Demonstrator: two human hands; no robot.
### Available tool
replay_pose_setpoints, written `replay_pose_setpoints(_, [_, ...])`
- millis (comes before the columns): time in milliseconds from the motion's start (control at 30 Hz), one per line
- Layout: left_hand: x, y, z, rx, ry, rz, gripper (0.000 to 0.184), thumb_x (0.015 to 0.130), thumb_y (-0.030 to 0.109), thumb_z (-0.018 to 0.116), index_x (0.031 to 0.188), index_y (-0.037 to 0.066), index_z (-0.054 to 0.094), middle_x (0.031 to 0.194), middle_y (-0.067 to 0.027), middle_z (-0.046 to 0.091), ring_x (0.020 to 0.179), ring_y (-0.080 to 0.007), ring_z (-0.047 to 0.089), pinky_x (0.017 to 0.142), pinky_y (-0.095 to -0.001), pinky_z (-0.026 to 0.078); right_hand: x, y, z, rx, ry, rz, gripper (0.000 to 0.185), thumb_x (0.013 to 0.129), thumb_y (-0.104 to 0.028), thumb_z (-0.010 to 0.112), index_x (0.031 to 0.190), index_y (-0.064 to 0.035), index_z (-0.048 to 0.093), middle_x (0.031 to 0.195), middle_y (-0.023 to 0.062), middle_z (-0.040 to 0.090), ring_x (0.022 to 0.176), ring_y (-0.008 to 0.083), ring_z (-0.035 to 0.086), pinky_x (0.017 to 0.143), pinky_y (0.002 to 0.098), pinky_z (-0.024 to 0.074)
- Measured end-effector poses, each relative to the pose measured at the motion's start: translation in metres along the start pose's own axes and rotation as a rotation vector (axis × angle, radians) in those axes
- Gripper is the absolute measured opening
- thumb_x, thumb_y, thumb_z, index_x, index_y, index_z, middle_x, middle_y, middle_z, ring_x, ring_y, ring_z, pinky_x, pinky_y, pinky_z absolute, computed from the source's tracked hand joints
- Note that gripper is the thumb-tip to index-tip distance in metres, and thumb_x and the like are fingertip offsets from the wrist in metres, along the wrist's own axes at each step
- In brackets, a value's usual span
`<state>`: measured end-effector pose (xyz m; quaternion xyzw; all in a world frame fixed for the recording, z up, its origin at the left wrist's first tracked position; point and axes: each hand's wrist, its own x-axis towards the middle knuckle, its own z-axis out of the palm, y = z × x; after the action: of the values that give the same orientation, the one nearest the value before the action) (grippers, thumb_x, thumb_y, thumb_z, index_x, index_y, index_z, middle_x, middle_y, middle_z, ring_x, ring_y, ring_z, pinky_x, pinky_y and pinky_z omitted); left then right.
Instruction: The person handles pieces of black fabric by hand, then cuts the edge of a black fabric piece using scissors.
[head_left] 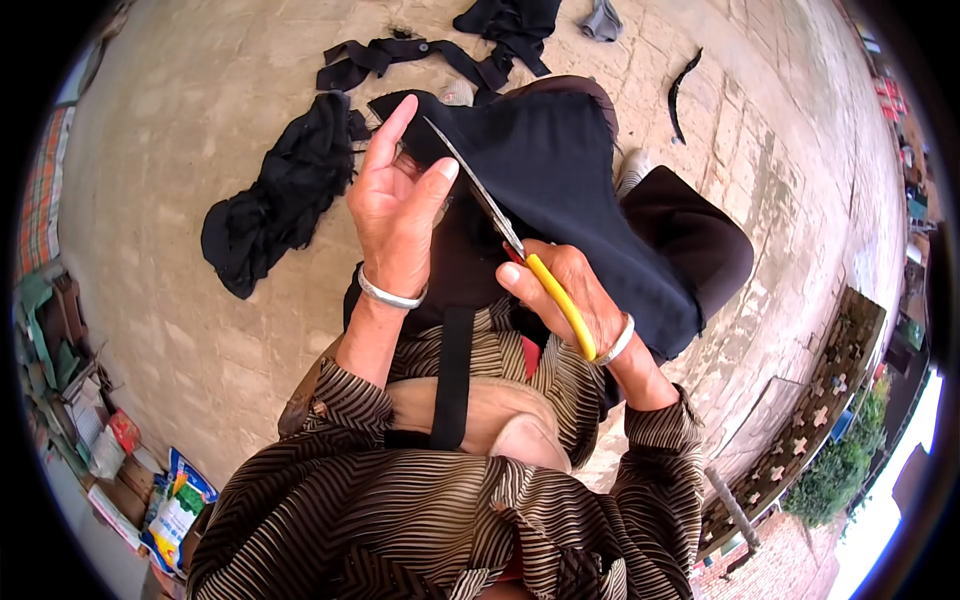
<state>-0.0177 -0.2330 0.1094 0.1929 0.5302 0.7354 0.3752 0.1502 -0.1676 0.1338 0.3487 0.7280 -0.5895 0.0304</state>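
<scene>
Right hand [585, 290]'s clasping scissors [562, 308], left hand [393, 215]'s spreading close by, risking a nick if the scissors slip!

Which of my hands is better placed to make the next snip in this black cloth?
Your right hand, I'd say: it holds the yellow-handled scissors, whose blades reach over the black cloth. Your left hand is beside the blades, near the cloth's corner, so it seems better suited to steadying.

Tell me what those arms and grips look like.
Left sleeve and right sleeve: dark brown, tan-striped, ending on the forearm. Left bangle and right bangle: silver-coloured, one per wrist. Left grip and right grip: human hands, no gloves.
</scene>
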Motion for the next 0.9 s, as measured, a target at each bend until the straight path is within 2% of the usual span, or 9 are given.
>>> replay_pose_setpoints(133, [0.001, -0.003, 0.0, -0.023, -0.051, 0.035, 0.063, 0.08, -0.007, 0.063, 0.14, -0.006, 0.041, 0.118, -0.0075, 0.058, 0.096, -0.0089, 0.054, 0.088, -0.0211, 0.043, -0.003, 0.009, 0.0, 0.003, -0.047, -0.014, 0.062, 0.086, -0.055, 0.064, 0.078, 0.0051, 0.051, 0.059, 0.0186, 0.05, 0.057, 0.0285, 0.055, 0.057, 0.0391, 0.0443])
replay_pose_setpoints(200, [0.002, -0.005, -0.002, -0.055, -0.081, 0.047, 0.068, 0.079, -0.011, 0.058, 0.143, -0.006, 0.035, 0.125, -0.0113, 0.055, 0.107, -0.0139, 0.055, 0.095, -0.0257, 0.043, -0.002, 0.01, 0.0, 0.05, -0.1, -0.006, 0.068, 0.082, -0.061, 0.065, 0.086, 0.0057, 0.05, 0.065, 0.0178, 0.055, 0.064, 0.0294, 0.059, 0.062, 0.0385, 0.0473])
replay_pose_setpoints(333, [0.001, -0.004, 0.001, -0.095, -0.076, 0.077, 0.073, 0.079, -0.014, 0.054, 0.146, -0.005, 0.025, 0.121, -0.0122, 0.057, 0.106, -0.0143, 0.057, 0.093, -0.0277, 0.047, -0.002, 0.006, 0.0, 0.064, -0.125, -0.019, 0.071, 0.082, -0.063, 0.064, 0.088, 0.006, 0.05, 0.067, 0.0166, 0.056, 0.067, 0.03, 0.06, 0.064, 0.0373, 0.0483])
replay_pose_setpoints(400, [-0.001, -0.004, 0.001, -0.09, -0.075, 0.076, 0.076, 0.079, -0.015, 0.054, 0.147, -0.005, 0.022, 0.128, -0.0129, 0.052, 0.111, -0.0154, 0.055, 0.096, -0.029, 0.046, -0.001, 0.004, 0.0, 0.045, -0.106, -0.035, 0.07, 0.083, -0.062, 0.063, 0.089, 0.0067, 0.05, 0.067, 0.0169, 0.055, 0.067, 0.0293, 0.06, 0.063, 0.0378, 0.0476])
replay_pose_setpoints(533, [0.0, 0.0, 0.001, -0.077, -0.069, 0.078, 0.078, 0.079, -0.015, 0.055, 0.148, -0.005, 0.02, 0.132, -0.0125, 0.049, 0.114, -0.0153, 0.053, 0.097, -0.0297, 0.045, 0.001, 0.0, -0.002, 0.024, -0.107, -0.043, 0.067, 0.085, -0.06, 0.062, 0.087, 0.0059, 0.051, 0.065, 0.0164, 0.053, 0.063, 0.0278, 0.057, 0.061, 0.038, 0.0461])
replay_pose_setpoints(700, [0.0, 0.001, -0.001, -0.076, -0.076, 0.085, 0.08, 0.078, -0.015, 0.055, 0.149, -0.004, 0.018, 0.132, -0.0118, 0.049, 0.113, -0.0149, 0.053, 0.097, -0.0285, 0.045, 0.001, -0.008, -0.001, 0.061, -0.041, 0.007, 0.059, 0.091, -0.053, 0.058, 0.072, 0.0033, 0.05, 0.055, 0.0144, 0.043, 0.052, 0.0245, 0.047, 0.055, 0.0385, 0.0416])
replay_pose_setpoints(833, [-0.002, 0.001, 0.0, -0.085, -0.079, 0.086, 0.081, 0.078, -0.015, 0.055, 0.149, -0.003, 0.018, 0.133, -0.0116, 0.049, 0.112, -0.0146, 0.053, 0.096, -0.0275, 0.046, 0.0, -0.007, -0.003, 0.078, -0.037, 0.018, 0.059, 0.092, -0.051, 0.057, 0.07, 0.0034, 0.049, 0.053, 0.0149, 0.041, 0.05, 0.0242, 0.046, 0.054, 0.0389, 0.0404])
replay_pose_setpoints(900, [-0.002, 0.0, 0.0, -0.1, -0.073, 0.1, 0.081, 0.078, -0.016, 0.055, 0.149, -0.003, 0.017, 0.133, -0.0117, 0.049, 0.112, -0.0146, 0.054, 0.095, -0.0272, 0.047, 0.0, -0.007, -0.006, 0.103, -0.072, 0.004, 0.06, 0.09, -0.053, 0.06, 0.073, 0.0032, 0.05, 0.056, 0.015, 0.046, 0.053, 0.0247, 0.05, 0.055, 0.0376, 0.0424])
